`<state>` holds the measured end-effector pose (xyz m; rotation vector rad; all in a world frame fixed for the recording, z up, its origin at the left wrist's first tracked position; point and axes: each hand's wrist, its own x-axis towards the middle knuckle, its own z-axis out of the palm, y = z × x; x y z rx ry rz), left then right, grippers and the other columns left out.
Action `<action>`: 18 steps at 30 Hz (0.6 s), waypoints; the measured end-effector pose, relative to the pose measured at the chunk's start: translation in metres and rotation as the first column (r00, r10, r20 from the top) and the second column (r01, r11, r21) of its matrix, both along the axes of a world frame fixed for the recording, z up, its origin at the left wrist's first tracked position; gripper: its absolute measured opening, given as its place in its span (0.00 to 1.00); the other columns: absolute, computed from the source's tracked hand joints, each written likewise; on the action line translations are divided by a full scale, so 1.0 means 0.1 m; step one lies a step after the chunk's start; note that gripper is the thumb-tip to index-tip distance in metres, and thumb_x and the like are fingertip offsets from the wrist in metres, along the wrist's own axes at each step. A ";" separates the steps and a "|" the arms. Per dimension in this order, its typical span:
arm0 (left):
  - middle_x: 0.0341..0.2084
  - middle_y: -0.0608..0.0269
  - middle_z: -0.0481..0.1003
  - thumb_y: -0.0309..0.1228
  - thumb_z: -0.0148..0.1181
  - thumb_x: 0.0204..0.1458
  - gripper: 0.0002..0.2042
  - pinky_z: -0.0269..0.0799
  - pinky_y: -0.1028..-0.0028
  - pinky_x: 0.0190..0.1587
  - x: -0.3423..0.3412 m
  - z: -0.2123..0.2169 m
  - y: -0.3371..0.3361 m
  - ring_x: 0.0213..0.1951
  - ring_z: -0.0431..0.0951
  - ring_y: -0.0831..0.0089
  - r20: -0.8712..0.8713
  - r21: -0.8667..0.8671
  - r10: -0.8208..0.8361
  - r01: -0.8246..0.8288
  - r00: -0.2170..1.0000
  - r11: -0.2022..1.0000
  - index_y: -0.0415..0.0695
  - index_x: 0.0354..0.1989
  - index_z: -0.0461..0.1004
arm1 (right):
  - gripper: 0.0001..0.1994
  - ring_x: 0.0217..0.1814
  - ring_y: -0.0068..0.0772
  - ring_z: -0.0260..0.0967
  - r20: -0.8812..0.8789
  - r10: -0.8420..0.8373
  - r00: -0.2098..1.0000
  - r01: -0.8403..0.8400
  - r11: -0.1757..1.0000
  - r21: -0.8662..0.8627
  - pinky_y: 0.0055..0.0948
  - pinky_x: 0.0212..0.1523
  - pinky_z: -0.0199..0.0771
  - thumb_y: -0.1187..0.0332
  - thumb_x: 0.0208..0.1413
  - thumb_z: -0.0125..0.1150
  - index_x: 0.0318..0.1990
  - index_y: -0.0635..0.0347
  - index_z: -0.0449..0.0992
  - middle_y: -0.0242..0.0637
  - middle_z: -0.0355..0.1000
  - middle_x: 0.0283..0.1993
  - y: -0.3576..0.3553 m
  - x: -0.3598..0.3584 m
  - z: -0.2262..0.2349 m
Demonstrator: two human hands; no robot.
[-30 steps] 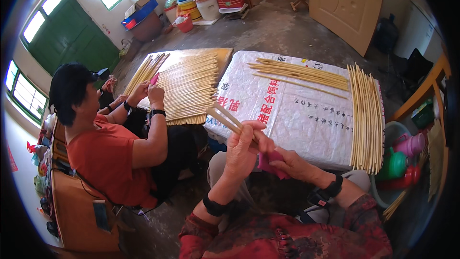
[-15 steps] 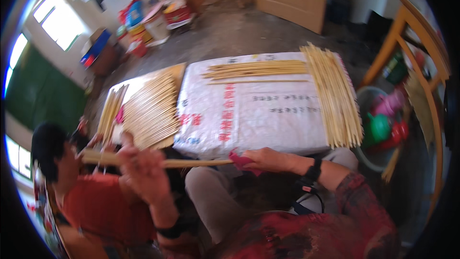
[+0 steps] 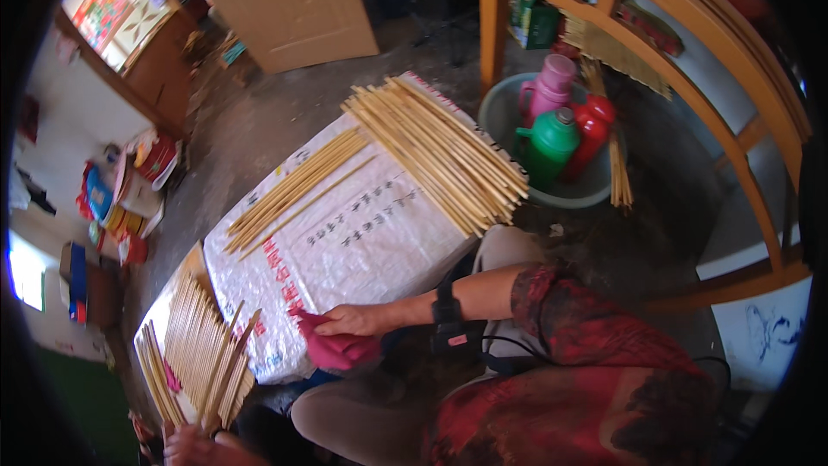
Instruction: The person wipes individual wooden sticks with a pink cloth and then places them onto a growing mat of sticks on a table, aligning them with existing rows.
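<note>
My right hand (image 3: 349, 319) is closed on a crumpled magenta cloth (image 3: 341, 349), at the near edge of a table covered with a white woven sack (image 3: 323, 242). At the lower left edge my left hand (image 3: 211, 449), partly cut off, is closed round a few pale stalks (image 3: 226, 371). These fan upward over a flat row of joined stalks (image 3: 185, 328) on a board. A spread of loose stalks (image 3: 285, 194) and a thick layer of long stalks (image 3: 440, 155) lie on the sack.
Beyond the table's right end stands a grey tub (image 3: 573, 198) holding pink, green and red flasks (image 3: 552, 142). A wooden chair frame (image 3: 733, 138) rises on the right. Past the table is a door (image 3: 276, 9); containers (image 3: 129, 194) stand by the left wall.
The view has swung right. The stalks that ran between my hands through the cloth are out of it, in my left hand at the lower left. My right hand keeps the cloth.
</note>
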<state>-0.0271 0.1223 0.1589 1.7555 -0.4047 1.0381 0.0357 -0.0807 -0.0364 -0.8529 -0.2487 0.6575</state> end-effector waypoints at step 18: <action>0.29 0.57 0.67 0.26 0.56 0.38 0.09 0.60 0.57 0.44 0.07 -1.00 -1.48 0.38 0.67 0.60 -0.411 0.764 -0.632 0.626 0.657 0.155 0.40 0.30 0.68 | 0.10 0.17 0.23 0.62 -0.191 -0.208 0.959 0.248 0.944 0.218 0.22 0.18 0.65 0.69 0.45 0.57 0.30 0.64 0.63 0.34 0.64 0.20 -0.58 0.16 0.43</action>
